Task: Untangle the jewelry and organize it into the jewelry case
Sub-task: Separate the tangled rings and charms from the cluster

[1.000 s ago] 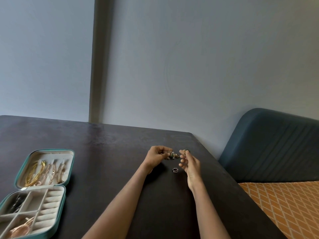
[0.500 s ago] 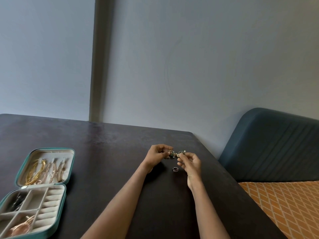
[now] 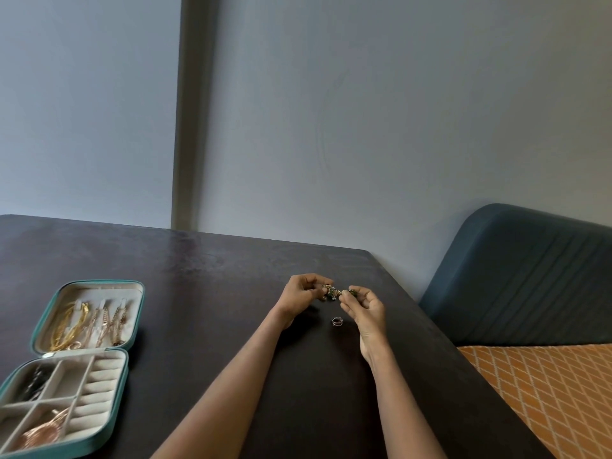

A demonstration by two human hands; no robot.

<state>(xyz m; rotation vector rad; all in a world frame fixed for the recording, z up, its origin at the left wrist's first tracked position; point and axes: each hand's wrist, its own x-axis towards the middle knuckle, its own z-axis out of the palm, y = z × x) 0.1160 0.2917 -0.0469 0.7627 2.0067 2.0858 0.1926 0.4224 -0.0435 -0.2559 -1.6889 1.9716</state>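
Tangled jewelry (image 3: pixel 332 292) between left hand (image 3: pixel 300 294) and right hand (image 3: pixel 364 308), both grips pinched on it.

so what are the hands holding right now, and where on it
Both hold a small tangled cluster of jewelry above the table: the left hand pinches its left end, the right hand its right end. The ring lies unheld.

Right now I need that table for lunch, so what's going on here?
A person is untangling jewelry. The left hand and right hand each pinch one end of a small beaded tangle, held just above the dark table. A ring lies on the table beneath the hands. The open teal jewelry case sits far to the left, with gold chains already in its lid.
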